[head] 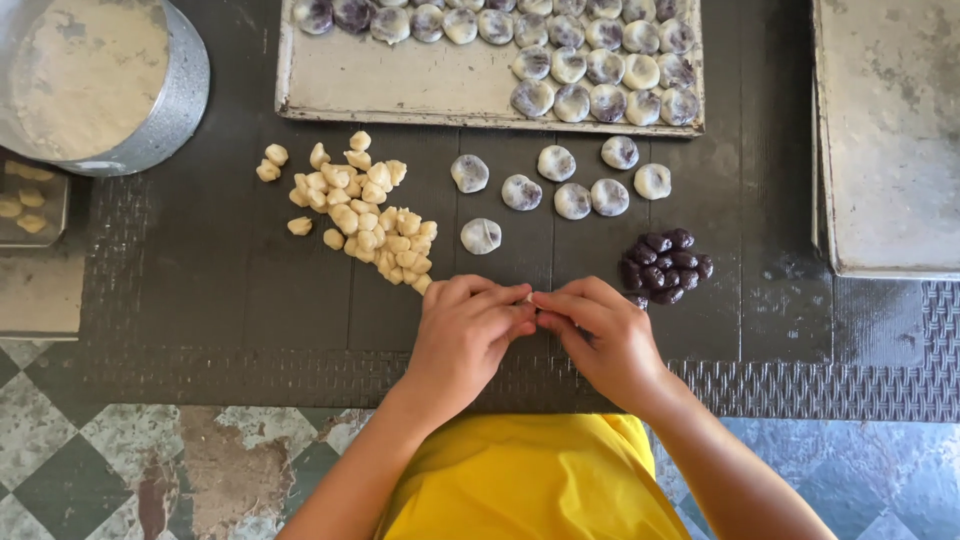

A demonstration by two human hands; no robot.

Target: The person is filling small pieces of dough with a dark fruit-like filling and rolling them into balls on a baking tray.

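Both hands meet over the tabletop [200, 300]: left hand [465, 335] and right hand [600, 340] pinch a tiny dough piece [528, 298] between fingertips. Each grip's closed tight on it (mostly hidden, so can't tell its long axis or facing).

Both hands, left [462, 325] and right [598, 330], pinch a dough bit [527, 298] (mostly hidden) near the table's [200, 290] front edge, between dough pieces [360, 210] and purple balls [664, 266].

Probably a home kitchen, dough pieces [358, 212], baking tray [400, 95], flour tin [100, 80]
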